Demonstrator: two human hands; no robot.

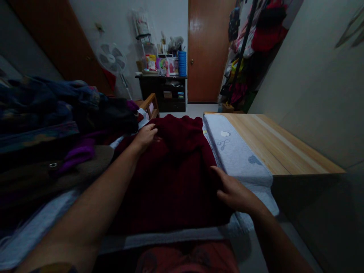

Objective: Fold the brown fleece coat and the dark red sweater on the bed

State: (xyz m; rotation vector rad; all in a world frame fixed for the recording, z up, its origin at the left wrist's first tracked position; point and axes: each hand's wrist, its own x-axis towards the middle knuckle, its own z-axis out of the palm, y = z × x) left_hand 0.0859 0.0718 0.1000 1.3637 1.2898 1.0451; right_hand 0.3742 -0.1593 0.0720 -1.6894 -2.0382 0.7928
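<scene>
A dark red hoodie point(170, 189) lies spread out in front of me, its hood-like part at the far end. My left hand point(147, 137) is at its upper left edge, with bent fingers closed on the cloth. At the right side edge, my right hand point(234, 191) touches the fabric, thumb and forefinger apart. The other fingers of that hand are partly hidden. Under the hoodie, a light grey cover point(170, 238) shows along the near edge.
Piled clothes point(48, 110) lie on the left, with a purple cloth point(81, 153) among them. On the right, a grey patterned mat point(236, 146) partly covers a wooden board point(273, 140). Farther back stand a fan point(112, 58), a black cabinet point(162, 93) and a brown door point(209, 53).
</scene>
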